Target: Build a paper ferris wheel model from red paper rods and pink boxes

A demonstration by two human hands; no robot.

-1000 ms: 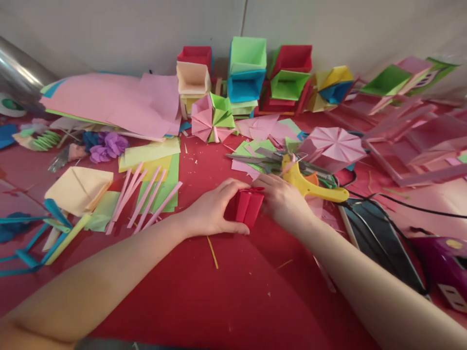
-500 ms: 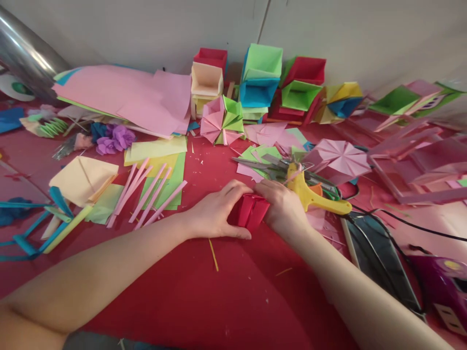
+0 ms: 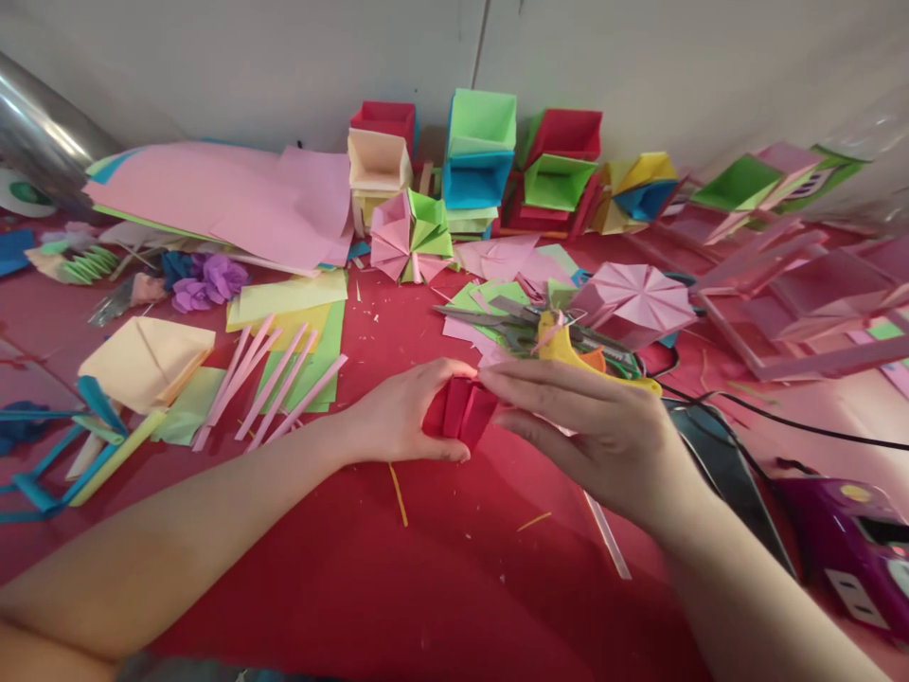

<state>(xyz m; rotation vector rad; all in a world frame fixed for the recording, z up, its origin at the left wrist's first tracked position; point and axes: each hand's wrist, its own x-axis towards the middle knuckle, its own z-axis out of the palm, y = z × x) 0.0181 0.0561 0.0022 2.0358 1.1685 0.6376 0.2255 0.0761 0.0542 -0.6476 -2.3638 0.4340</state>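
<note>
A small folded red paper piece point(image 3: 460, 413) sits on the red table cover point(image 3: 398, 568) at the centre. My left hand point(image 3: 401, 417) is curled round its left side, thumb underneath and fingers over the top. My right hand point(image 3: 597, 436) is raised a little above the table on its right. Its fingers are stretched toward the piece and the fingertips touch the upper right edge. The far side of the piece is hidden by my fingers.
Scissors and a yellow glue gun point(image 3: 568, 346) lie just behind my right hand. Pink paper strips point(image 3: 274, 379) and flat sheets lie left. Stacked paper boxes point(image 3: 483, 152) line the wall. A purple device point(image 3: 845, 530) with a black cord lies right.
My right hand has lifted off the table and come toward the camera, with only its fingertips on the red piece. The left hand keeps its hold. The view shifted slightly.
</note>
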